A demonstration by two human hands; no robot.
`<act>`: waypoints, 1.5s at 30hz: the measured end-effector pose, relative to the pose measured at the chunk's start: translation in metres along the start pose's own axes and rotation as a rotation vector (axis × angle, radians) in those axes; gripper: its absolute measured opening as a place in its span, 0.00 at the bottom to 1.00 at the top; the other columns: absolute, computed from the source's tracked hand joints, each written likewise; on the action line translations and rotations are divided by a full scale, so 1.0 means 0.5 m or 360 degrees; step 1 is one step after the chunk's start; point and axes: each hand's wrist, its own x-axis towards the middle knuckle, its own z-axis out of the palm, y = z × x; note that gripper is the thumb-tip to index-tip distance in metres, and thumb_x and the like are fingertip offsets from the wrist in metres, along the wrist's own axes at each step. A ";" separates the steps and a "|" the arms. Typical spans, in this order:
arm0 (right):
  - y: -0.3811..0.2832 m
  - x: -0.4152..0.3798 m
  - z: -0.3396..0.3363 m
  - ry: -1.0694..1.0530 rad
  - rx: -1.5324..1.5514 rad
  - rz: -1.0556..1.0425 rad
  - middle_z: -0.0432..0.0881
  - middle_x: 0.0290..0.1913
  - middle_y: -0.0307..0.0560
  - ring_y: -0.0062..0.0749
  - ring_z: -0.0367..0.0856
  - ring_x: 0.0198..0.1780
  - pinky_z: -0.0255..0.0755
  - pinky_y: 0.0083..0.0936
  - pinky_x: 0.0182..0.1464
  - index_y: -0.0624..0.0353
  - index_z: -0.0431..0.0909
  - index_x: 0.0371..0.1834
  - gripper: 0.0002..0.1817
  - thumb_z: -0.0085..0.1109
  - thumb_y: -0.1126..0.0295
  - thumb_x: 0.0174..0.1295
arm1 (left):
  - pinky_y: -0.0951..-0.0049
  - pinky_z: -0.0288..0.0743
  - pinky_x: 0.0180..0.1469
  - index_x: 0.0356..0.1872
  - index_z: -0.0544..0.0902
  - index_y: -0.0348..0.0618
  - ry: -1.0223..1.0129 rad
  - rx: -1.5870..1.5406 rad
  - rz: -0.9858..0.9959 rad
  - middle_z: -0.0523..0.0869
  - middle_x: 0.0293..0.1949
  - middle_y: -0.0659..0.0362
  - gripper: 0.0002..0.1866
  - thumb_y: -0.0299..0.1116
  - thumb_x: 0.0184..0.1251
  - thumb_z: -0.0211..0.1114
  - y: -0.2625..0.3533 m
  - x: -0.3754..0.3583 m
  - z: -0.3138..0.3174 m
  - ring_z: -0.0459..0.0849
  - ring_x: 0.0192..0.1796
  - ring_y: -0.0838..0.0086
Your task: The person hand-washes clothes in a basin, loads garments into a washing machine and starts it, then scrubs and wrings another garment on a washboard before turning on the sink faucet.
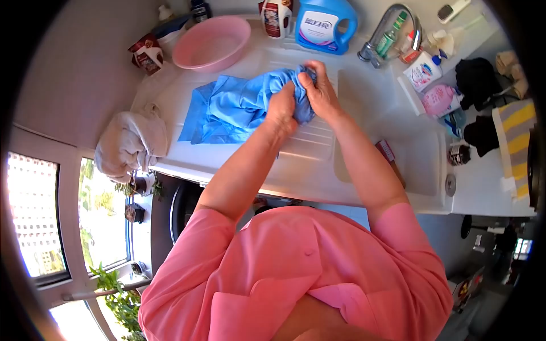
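A blue cloth garment [236,108] lies crumpled across the ridged washboard part of the white sink [307,150]. Its flat end spreads to the left, while its right end is bunched up between my hands. My left hand [282,105] is closed on the bunched fabric, with the fingers partly buried in it. Just to the right, my right hand [319,94] grips the gathered end, thumb on the near side and fingers curled around it. Whether the cloth is wet cannot be made out.
A pink basin [213,44] and a blue detergent jug [325,27] stand behind the garment. A beige cloth [131,142] hangs over the left edge. The faucet [369,54] rises at the back; a brush [387,152] lies in the basin on the right, near several bottles [424,71].
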 end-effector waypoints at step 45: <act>-0.174 -0.159 -0.130 -0.0393 -0.0774 0.0069 0.74 0.43 0.54 0.51 0.78 0.37 0.74 0.36 0.39 0.55 0.75 0.49 0.19 0.62 0.64 0.53 | 0.55 0.74 0.51 0.49 0.73 0.49 -0.0736 -0.0426 -0.0198 0.77 0.47 0.55 0.29 0.63 0.61 0.51 -0.050 0.061 0.057 0.77 0.48 0.59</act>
